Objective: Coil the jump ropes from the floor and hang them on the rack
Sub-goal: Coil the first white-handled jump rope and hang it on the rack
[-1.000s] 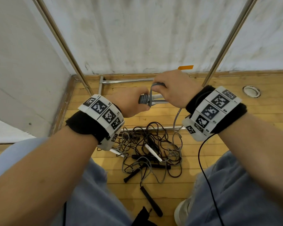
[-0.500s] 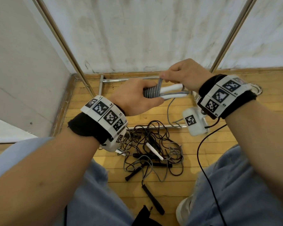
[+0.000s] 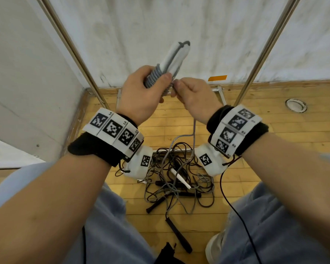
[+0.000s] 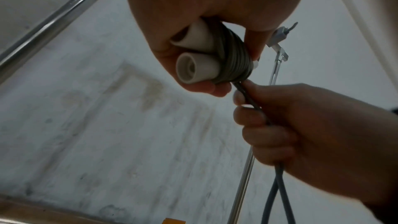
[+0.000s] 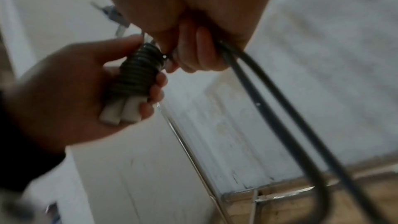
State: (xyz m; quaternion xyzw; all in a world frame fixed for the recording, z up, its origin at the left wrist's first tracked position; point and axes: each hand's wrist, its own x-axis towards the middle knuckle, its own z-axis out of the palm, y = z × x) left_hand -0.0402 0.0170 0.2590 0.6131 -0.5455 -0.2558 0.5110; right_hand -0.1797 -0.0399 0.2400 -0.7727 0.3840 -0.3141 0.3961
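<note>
The left hand (image 3: 141, 92) grips two white handles (image 3: 174, 56) held side by side, several turns of grey rope (image 4: 233, 59) already bound around them. The right hand (image 3: 195, 96) is closed around the doubled free length just below the coil, feeding it on. That length trails down to a tangled pile of ropes (image 3: 177, 180) on the wooden floor, where black-handled ropes lie uncoiled. Judging by this, the first rope is partly wound and nothing hangs on the rack's poles (image 3: 263, 48) in view

A tangled pile of jump ropes (image 3: 175, 178) is spread on the wooden plank floor (image 3: 274, 134) between two slanted metal rack poles (image 3: 263, 50), before the plastered wall (image 3: 160, 25).
</note>
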